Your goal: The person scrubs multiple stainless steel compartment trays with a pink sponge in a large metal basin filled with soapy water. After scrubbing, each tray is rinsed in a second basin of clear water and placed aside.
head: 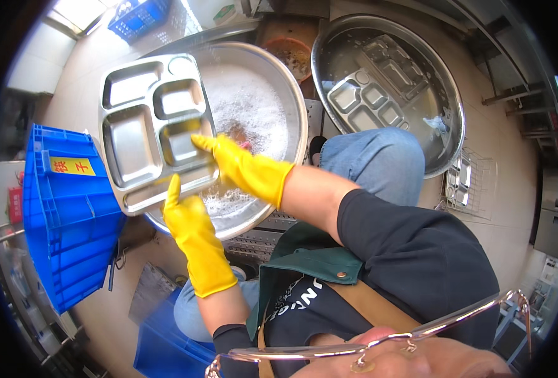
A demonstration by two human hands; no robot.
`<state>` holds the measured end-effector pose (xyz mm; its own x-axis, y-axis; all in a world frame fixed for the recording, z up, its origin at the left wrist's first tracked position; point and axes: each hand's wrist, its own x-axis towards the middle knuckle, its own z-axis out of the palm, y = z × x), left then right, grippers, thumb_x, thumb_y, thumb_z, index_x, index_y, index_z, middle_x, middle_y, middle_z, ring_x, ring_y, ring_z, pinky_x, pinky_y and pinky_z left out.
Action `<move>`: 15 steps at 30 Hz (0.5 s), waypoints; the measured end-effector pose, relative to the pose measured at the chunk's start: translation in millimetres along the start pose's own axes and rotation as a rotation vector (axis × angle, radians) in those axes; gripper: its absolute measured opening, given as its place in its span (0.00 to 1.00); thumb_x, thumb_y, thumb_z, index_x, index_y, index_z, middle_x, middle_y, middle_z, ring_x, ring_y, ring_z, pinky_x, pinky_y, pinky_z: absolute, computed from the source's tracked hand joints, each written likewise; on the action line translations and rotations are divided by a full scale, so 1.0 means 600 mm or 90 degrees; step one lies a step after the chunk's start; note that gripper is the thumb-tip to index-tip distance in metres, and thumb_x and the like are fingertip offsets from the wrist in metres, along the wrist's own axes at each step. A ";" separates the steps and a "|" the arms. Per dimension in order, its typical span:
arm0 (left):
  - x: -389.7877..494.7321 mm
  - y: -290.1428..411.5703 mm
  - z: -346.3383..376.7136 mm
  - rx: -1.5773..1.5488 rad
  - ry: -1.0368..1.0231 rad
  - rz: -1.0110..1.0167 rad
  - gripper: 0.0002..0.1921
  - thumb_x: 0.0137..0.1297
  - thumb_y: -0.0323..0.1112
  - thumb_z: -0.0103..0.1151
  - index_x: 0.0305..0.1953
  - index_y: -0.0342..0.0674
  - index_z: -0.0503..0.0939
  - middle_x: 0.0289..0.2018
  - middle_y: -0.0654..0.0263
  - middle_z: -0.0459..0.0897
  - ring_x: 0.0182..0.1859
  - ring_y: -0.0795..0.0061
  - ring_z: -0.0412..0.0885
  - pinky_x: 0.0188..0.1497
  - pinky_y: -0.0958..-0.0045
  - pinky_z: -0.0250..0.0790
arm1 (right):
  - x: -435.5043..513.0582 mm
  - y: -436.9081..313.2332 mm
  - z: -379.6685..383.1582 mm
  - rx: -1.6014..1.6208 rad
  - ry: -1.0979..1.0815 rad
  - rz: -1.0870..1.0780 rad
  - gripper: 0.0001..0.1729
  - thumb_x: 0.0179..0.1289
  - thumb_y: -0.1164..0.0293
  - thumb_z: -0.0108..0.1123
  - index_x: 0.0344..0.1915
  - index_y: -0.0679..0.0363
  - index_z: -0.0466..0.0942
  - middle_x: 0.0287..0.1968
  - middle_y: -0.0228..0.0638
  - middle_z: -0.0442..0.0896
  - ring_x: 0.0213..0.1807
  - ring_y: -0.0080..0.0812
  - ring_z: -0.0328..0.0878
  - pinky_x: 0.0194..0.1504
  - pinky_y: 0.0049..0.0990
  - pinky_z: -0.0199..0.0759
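A stainless-steel compartment tray [132, 141] is tilted over the left part of a round metal basin [300, 118] of foamy water. My left hand [196, 241], in a yellow rubber glove, grips the tray's lower edge with the thumb on top; its other fingers are partly hidden. At the tray's right edge is my right hand [248, 167], gloved the same way, with a digit reaching over a compartment and the rest beside or under the edge. Slight blur covers both hands. Something reddish [245, 145] shows in the foam beside the right hand.
A second round metal basin [458, 118] holds water and several compartment trays [371, 101]. Between the basins' far sides sits an orange container [288, 54] with food scraps. A blue plastic crate [78, 203] stands at left, another blue container [165, 340] below. A wire rack [479, 182] holds trays at right.
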<state>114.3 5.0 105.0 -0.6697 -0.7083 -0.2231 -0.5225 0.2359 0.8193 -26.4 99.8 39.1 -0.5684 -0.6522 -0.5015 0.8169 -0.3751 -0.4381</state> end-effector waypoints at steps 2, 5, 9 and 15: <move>-0.010 0.062 0.027 -0.033 -0.074 0.012 0.27 0.79 0.24 0.63 0.76 0.30 0.77 0.67 0.48 0.85 0.68 0.54 0.86 0.71 0.62 0.79 | 0.005 -0.141 -0.038 -0.229 0.097 -0.091 0.37 0.71 0.51 0.80 0.70 0.61 0.81 0.60 0.48 0.91 0.65 0.50 0.85 0.68 0.59 0.79; -0.070 0.163 0.030 -0.372 -0.190 -0.012 0.28 0.79 0.27 0.64 0.78 0.32 0.77 0.72 0.49 0.83 0.73 0.55 0.83 0.74 0.62 0.75 | -0.025 -0.429 -0.135 -0.892 0.129 -0.455 0.24 0.83 0.51 0.66 0.70 0.50 0.86 0.57 0.42 0.92 0.55 0.40 0.90 0.56 0.40 0.87; -0.193 0.289 -0.013 -0.285 -0.250 0.292 0.28 0.81 0.27 0.64 0.78 0.30 0.75 0.78 0.45 0.77 0.81 0.49 0.75 0.83 0.56 0.67 | -0.221 -0.699 -0.339 -1.197 0.499 -0.566 0.22 0.85 0.54 0.61 0.67 0.52 0.87 0.62 0.45 0.92 0.63 0.45 0.90 0.62 0.40 0.84; -0.205 0.391 -0.024 -0.246 -0.340 0.599 0.32 0.81 0.32 0.63 0.80 0.28 0.71 0.78 0.39 0.75 0.82 0.42 0.73 0.84 0.44 0.65 | -0.472 -0.641 -0.653 -1.066 0.706 -0.270 0.25 0.75 0.53 0.72 0.60 0.60 0.89 0.48 0.45 0.94 0.51 0.45 0.90 0.55 0.39 0.80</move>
<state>81.7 138.3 332.4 -0.8954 0.0346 0.4440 0.4390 0.2363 0.8669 -217.8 686.5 57.1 -0.9891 0.1314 -0.0668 0.1473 0.8984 -0.4137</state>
